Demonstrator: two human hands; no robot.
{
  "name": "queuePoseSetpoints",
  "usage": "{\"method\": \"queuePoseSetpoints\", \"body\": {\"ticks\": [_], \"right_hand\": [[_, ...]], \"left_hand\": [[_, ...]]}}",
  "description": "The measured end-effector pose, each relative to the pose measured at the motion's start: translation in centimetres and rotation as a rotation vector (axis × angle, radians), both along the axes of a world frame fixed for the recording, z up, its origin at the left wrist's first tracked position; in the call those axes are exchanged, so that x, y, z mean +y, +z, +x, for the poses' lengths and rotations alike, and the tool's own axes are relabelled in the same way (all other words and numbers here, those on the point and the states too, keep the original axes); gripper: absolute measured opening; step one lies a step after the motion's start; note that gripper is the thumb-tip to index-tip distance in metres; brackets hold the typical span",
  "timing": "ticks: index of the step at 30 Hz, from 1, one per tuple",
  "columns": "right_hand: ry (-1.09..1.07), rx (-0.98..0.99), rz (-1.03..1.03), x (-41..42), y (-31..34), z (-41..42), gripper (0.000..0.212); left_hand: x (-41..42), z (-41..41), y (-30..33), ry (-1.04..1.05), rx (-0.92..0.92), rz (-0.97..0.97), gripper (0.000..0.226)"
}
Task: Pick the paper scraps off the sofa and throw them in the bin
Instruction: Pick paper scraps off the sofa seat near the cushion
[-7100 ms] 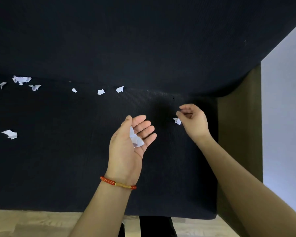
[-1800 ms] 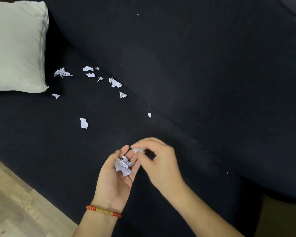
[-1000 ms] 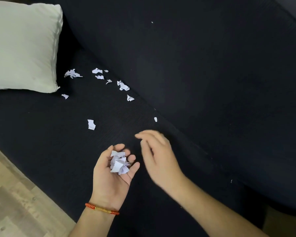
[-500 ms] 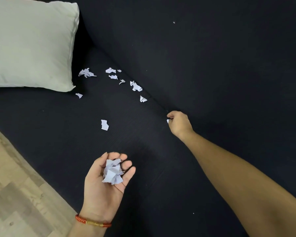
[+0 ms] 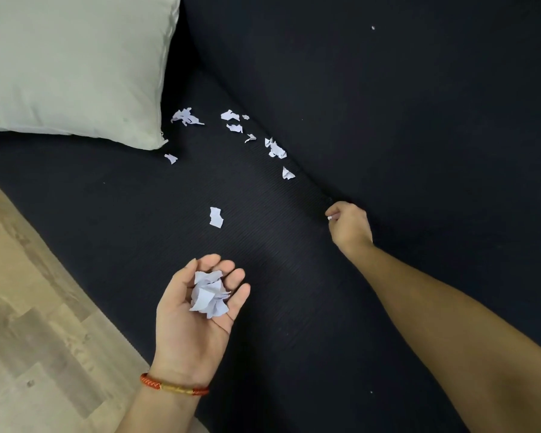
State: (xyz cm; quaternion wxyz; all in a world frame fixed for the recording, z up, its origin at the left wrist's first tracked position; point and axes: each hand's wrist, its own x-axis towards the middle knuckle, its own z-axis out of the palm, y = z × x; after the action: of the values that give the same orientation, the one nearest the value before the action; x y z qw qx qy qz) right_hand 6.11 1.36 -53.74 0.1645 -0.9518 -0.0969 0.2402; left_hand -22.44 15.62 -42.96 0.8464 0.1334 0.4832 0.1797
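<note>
My left hand (image 5: pixel 197 310) lies palm up over the dark sofa seat (image 5: pixel 122 195), its fingers loosely curled round a wad of collected paper scraps (image 5: pixel 209 295). My right hand (image 5: pixel 350 226) reaches to the crease between seat and backrest and pinches a tiny white scrap (image 5: pixel 329 217) in its fingertips. Several loose white scraps lie on the seat further left: one alone (image 5: pixel 216 217), one by the crease (image 5: pixel 287 173), a bigger one (image 5: pixel 275 149) and a cluster near the pillow (image 5: pixel 186 117). No bin is in view.
A pale pillow (image 5: pixel 72 67) rests on the seat at the upper left. The sofa's dark backrest (image 5: pixel 403 104) fills the upper right. Wooden floor (image 5: pixel 28 323) shows along the lower left, beside the seat's front edge.
My right hand left the wad in my left palm, stretched out to the crease and closed its fingertips on a small scrap there. My left hand stayed cupped under its wad.
</note>
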Motion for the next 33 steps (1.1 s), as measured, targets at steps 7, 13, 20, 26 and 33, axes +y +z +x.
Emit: {"method": "queuePoseSetpoints", "body": {"ticks": [7, 13, 20, 26, 33], "right_hand": [[0.059, -0.014, 0.281, 5.5, 1.5, -3.7, 0.029], [0.355, -0.028, 0.223, 14.5, 2.5, -8.1, 0.029], [0.561, -0.007, 0.111, 17.2, 2.1, -11.9, 0.053], [0.560, -0.052, 0.127, 16.7, 1.8, -13.4, 0.029], [0.314, -0.014, 0.269, 15.3, 2.5, -16.3, 0.005]], "left_hand": [[0.7, -1.6, 0.7, 0.051, 0.031, -0.007, 0.038], [1.3, -3.6, 0.7, 0.093, 0.053, -0.027, 0.036], [2.7, -6.7, 0.1, 0.148, 0.087, -0.056, 0.039], [3.3, -8.6, -0.2, 0.189, 0.090, -0.088, 0.039], [4.2, -9.6, -0.2, 0.198, 0.098, -0.102, 0.039]]}}
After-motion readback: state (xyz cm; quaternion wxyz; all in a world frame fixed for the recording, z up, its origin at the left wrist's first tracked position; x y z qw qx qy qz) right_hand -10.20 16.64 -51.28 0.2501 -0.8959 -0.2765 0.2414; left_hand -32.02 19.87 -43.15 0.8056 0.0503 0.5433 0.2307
